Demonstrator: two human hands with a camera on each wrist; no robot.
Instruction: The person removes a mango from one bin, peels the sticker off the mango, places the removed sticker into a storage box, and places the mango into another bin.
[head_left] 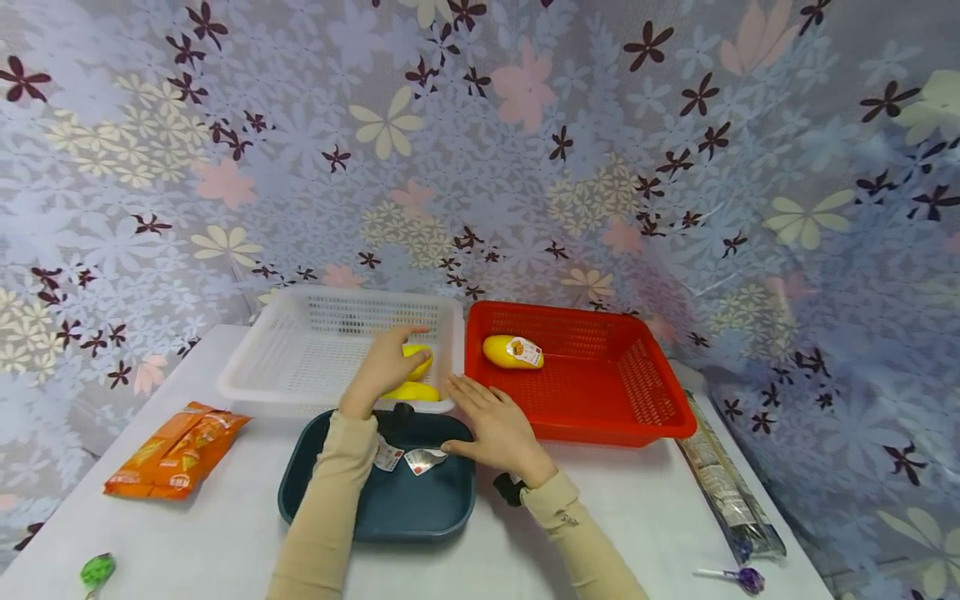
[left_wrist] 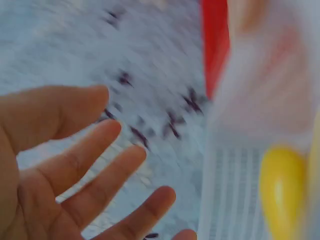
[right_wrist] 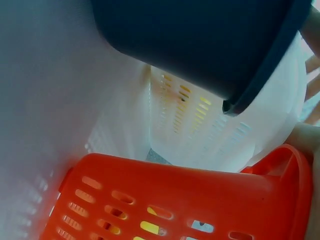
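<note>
My left hand (head_left: 384,365) is over the right side of the white basket (head_left: 247,375), its fingers spread with nothing between them in the left wrist view. Close by it in the basket lie two smooth yellow fruits, one (head_left: 420,363) behind the other (head_left: 414,392), both partly hidden by the hand. My right hand (head_left: 491,423) has its fingers straight, at the white basket's front right corner beside the red basket (head_left: 592,400). Its thumb overlaps the rim of the dark blue tub (head_left: 412,532). A yellow mango-shaped fruit (head_left: 501,353) with a printed label lies in the red basket.
Two small printed pieces, one (head_left: 425,461) plainly seen, lie in the tub. An orange snack bag (head_left: 176,452) and a green lollipop (head_left: 97,570) are at left. A long clear-and-dark packet (head_left: 731,492) and a purple lollipop (head_left: 750,580) lie at right. Flowered cloth (head_left: 525,208) hangs behind.
</note>
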